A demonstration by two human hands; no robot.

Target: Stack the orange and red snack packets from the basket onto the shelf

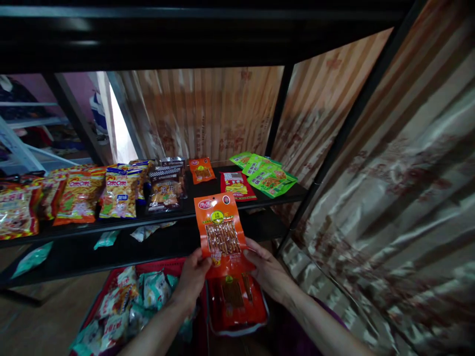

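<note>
An orange snack packet (222, 237) with a clear window showing brown sticks is held upright in front of the shelf. My left hand (195, 274) pinches its lower left edge, and my right hand (265, 269) grips the lower right edge. Below it, a tray (241, 332) with a pale rim holds more orange-red packets (233, 299), partly covered by the held one. On the shelf (208, 192) behind lie a similar orange packet (202, 170), a red and yellow packet (237, 186) and several green packets (265, 173).
Several snack bags (79, 195) and dark-topped packets (166, 188) stand along the shelf's left. A red basket (100, 291) of white-and-green packets sits at lower left. Black posts (334, 128) and a striped curtain (401, 188) bound the right side. A lower shelf (159, 247) runs beneath.
</note>
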